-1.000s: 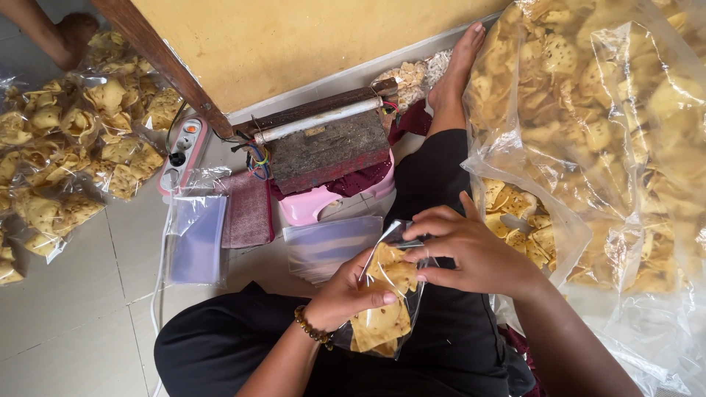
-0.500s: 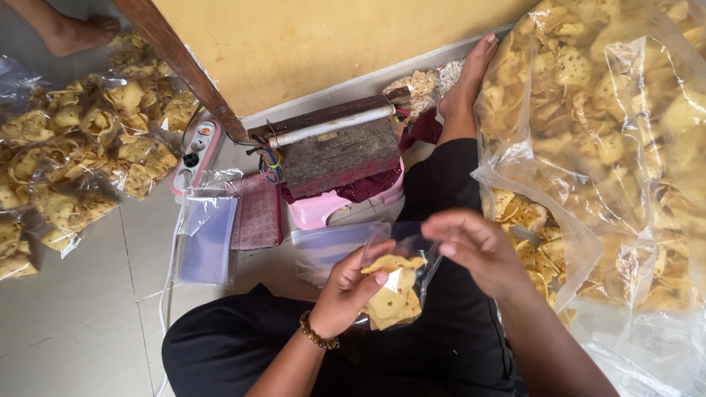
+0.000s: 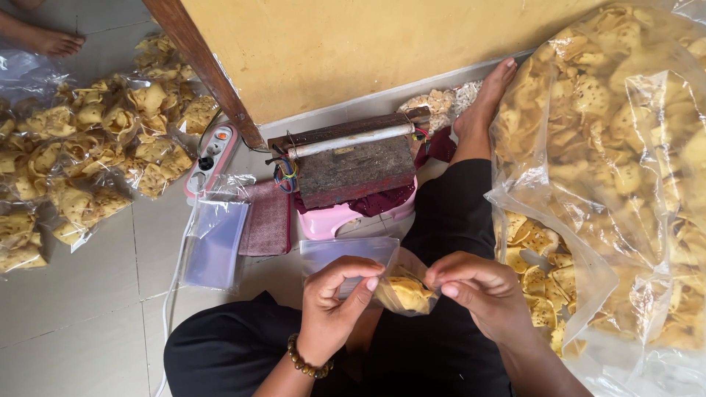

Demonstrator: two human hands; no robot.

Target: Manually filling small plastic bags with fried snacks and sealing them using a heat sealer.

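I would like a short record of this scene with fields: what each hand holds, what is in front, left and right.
left hand: pinches the mouth of a small clear bag of yellow crackers
right hand: pinches the same bag's mouth from the other side
in front: wooden sealer on a pink stool, empty bags beside it
left side: filled packs on the tiled floor, power strip
right side: big sack of loose crackers

We are holding one small clear cracker bag (image 3: pixel 407 290) at our lap; filled bags (image 3: pixel 81 158) are lying far left, empty clear bags (image 3: pixel 213 250) centre-left, a huge sack (image 3: pixel 618 169) right.
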